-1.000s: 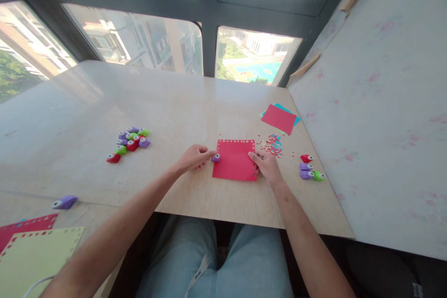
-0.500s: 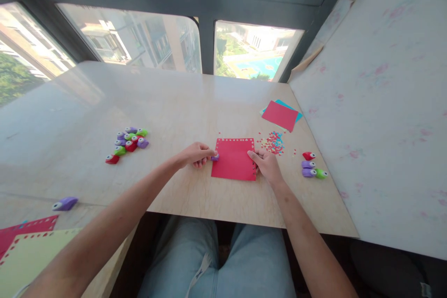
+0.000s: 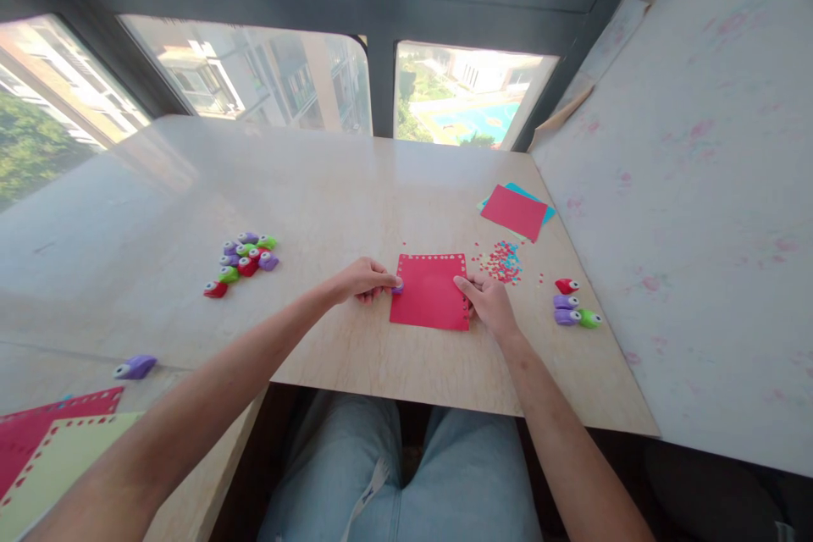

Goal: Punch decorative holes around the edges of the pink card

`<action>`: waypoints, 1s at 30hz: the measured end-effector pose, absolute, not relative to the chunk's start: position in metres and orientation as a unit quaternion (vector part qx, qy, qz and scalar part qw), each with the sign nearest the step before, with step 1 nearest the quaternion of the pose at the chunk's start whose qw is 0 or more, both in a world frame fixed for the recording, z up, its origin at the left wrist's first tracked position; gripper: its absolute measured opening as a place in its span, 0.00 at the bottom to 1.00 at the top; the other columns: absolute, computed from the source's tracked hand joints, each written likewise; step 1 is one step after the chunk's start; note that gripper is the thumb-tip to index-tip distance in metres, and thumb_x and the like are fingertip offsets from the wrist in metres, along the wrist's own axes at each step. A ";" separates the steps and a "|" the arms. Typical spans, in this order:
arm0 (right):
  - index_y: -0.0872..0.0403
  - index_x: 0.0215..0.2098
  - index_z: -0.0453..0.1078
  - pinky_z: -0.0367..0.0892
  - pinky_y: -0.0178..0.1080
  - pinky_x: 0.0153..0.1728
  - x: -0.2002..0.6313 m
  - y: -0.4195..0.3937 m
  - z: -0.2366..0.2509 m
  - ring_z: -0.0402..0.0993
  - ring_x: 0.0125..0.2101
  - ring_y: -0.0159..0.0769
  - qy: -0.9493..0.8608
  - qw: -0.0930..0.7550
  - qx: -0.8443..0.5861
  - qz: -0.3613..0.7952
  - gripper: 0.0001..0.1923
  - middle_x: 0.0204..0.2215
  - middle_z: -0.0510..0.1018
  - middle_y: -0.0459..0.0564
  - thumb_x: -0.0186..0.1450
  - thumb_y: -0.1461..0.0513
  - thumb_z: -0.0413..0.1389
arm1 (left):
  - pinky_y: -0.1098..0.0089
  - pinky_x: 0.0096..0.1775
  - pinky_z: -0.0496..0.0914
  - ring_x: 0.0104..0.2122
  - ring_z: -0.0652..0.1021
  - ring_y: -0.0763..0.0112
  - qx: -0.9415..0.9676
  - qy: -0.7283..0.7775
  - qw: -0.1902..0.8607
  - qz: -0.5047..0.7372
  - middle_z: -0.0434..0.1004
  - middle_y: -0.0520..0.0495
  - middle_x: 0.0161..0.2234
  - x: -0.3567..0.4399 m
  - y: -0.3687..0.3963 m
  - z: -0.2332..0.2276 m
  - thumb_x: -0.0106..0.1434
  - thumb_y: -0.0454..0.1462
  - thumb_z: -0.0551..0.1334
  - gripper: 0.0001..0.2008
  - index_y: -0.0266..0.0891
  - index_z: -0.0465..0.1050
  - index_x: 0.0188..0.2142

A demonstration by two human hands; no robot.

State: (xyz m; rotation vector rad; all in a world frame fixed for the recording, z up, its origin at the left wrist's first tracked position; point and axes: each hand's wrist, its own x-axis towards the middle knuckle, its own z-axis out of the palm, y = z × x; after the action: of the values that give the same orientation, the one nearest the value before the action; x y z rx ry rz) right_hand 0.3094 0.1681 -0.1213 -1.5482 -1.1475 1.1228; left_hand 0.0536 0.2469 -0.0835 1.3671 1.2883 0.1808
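Observation:
A red paper square [image 3: 430,292] with small holes along its top and right edges lies flat on the wooden table [image 3: 330,203]. My left hand [image 3: 363,279] is closed over a small purple paper punch [image 3: 397,289] set on the sheet's left edge; the punch is mostly hidden by my fingers. My right hand [image 3: 488,301] pinches the sheet's right edge and holds it down.
A cluster of purple, green and red punches [image 3: 242,258] lies at left, three more punches [image 3: 572,305] at right. Paper confetti [image 3: 501,262] and a red-on-blue paper stack [image 3: 516,212] sit beyond. A lone purple punch [image 3: 135,367] and punched red and yellow sheets [image 3: 51,457] lie lower left.
My left hand has closed further over the purple punch, which was plainly visible a second ago. The red sheet and my right hand have stayed in place.

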 end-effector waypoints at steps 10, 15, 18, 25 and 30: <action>0.56 0.33 0.75 0.62 0.29 0.10 0.311 0.169 -0.121 0.66 0.12 0.29 -0.475 0.427 -0.619 0.457 0.21 0.17 0.75 0.45 0.59 0.46 0.59 | 0.77 0.15 0.57 0.13 0.65 0.78 0.569 0.561 0.596 0.082 0.66 0.52 0.13 0.053 0.245 -0.079 0.48 0.47 0.70 0.18 0.37 0.69 0.17; 0.56 0.32 0.74 0.61 0.29 0.10 0.310 0.168 -0.121 0.66 0.12 0.29 -0.474 0.429 -0.621 0.453 0.20 0.17 0.75 0.45 0.58 0.47 0.59 | 0.77 0.15 0.57 0.13 0.67 0.78 0.570 0.559 0.595 0.090 0.67 0.52 0.14 0.053 0.245 -0.081 0.48 0.47 0.70 0.19 0.37 0.69 0.17; 0.56 0.31 0.74 0.61 0.29 0.10 0.309 0.168 -0.121 0.67 0.12 0.29 -0.470 0.430 -0.624 0.453 0.20 0.17 0.75 0.45 0.58 0.47 0.59 | 0.77 0.16 0.58 0.14 0.67 0.77 0.571 0.559 0.595 0.085 0.67 0.52 0.14 0.051 0.246 -0.086 0.49 0.48 0.70 0.19 0.36 0.69 0.18; 0.56 0.32 0.74 0.61 0.29 0.10 0.308 0.168 -0.119 0.66 0.12 0.29 -0.468 0.434 -0.621 0.456 0.20 0.17 0.74 0.45 0.57 0.47 0.59 | 0.75 0.18 0.64 0.16 0.72 0.73 0.571 0.561 0.594 0.080 0.69 0.50 0.15 0.048 0.250 -0.098 0.49 0.50 0.69 0.19 0.36 0.72 0.22; 0.56 0.31 0.74 0.61 0.30 0.11 0.310 0.168 -0.123 0.66 0.13 0.30 -0.473 0.441 -0.616 0.449 0.21 0.17 0.74 0.45 0.57 0.45 0.59 | 0.75 0.18 0.64 0.16 0.72 0.75 0.586 0.544 0.591 0.105 0.70 0.50 0.17 0.044 0.247 -0.103 0.50 0.53 0.69 0.21 0.36 0.73 0.23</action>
State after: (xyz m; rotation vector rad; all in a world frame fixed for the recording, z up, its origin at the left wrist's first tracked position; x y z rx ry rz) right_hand 0.3095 0.1676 -0.1231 -1.5303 -1.1750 1.1153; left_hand 0.0441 0.2472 -0.1034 1.3645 1.2652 0.2434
